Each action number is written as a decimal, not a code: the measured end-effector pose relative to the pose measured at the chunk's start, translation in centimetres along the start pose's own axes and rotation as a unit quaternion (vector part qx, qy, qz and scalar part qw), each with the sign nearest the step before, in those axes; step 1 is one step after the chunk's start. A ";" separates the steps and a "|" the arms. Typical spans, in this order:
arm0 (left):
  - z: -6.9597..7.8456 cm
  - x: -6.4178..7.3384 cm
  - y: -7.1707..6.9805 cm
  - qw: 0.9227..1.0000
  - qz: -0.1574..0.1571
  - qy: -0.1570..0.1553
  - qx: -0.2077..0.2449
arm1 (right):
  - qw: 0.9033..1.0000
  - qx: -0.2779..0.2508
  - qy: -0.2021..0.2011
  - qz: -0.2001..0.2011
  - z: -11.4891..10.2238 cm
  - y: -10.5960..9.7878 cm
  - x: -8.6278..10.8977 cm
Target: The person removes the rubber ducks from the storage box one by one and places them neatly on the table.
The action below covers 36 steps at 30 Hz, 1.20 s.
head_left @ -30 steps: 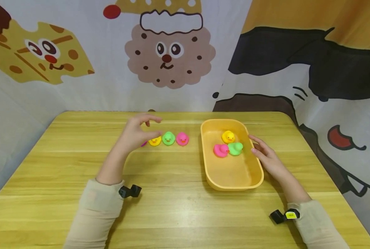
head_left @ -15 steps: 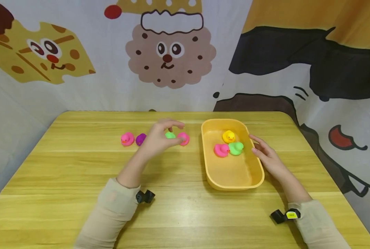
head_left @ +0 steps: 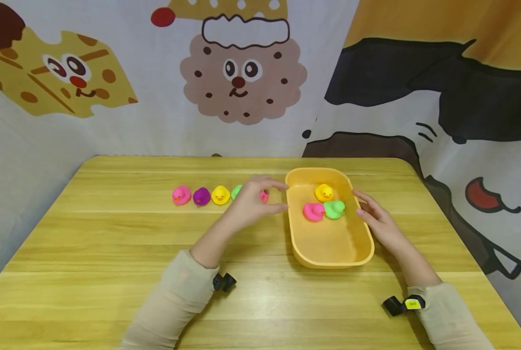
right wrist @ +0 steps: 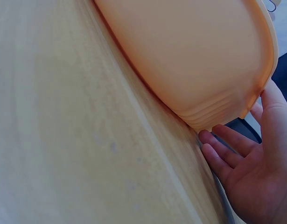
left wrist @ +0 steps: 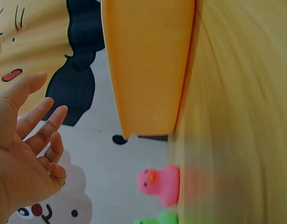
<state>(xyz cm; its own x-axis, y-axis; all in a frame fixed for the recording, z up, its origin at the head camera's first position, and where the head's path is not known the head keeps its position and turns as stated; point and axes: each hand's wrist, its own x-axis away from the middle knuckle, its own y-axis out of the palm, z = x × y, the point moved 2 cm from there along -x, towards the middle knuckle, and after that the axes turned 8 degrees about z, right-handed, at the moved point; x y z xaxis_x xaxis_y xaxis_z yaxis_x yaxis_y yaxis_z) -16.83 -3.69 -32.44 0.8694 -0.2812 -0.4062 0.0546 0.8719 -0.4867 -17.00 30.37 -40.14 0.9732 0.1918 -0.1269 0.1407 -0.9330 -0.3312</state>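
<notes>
My left hand (head_left: 256,201) holds nothing, its fingers spread in the air by the left rim of a yellow-orange plastic tub (head_left: 330,248). In the left wrist view the hand (left wrist: 29,149) is apart from the tub's wall (left wrist: 150,70). My right hand (head_left: 383,226) touches the tub's right side with relaxed fingers; in the right wrist view its fingertips (right wrist: 211,140) lie against the lower wall. Inside the tub sit a yellow rubber duck (head_left: 324,193), a pink duck (head_left: 314,212) and a green duck (head_left: 334,209).
Left of the tub, a row of ducks stands on the wooden table (head_left: 111,253): pink (head_left: 181,195), purple (head_left: 201,196), yellow (head_left: 220,195), green (head_left: 236,192) and another pink one (head_left: 264,196). My left hand partly hides the last two. A printed curtain (head_left: 155,131) hangs behind.
My left hand has swept right above the row of ducks, from the yellow duck to the tub's left rim, uncovering the left ducks. The right hand and tub stay put.
</notes>
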 end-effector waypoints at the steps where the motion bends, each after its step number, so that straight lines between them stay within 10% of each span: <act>1: 0.1 -0.1 0.3 1.000 -0.003 0.003 -0.002 | 1.000 0.000 0.000 0.000 0.0 0.0 0.0; 16: 1.5 -1.8 3.7 0.999 -0.029 0.020 -0.019 | 1.000 -0.007 0.000 -0.002 0.1 0.0 0.0; 36: -0.9 -5.2 6.8 0.986 -0.144 0.052 -0.069 | 1.000 -0.018 0.002 0.000 0.1 0.0 -0.1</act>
<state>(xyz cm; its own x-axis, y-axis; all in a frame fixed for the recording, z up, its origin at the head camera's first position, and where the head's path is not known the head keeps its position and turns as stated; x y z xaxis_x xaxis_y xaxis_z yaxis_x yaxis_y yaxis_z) -21.43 3.33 -34.33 0.7716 -0.5556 -0.3099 0.2190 0.6893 -0.6906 -17.13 30.39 -40.25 0.9741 0.1898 -0.1228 0.1463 -0.9434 -0.2977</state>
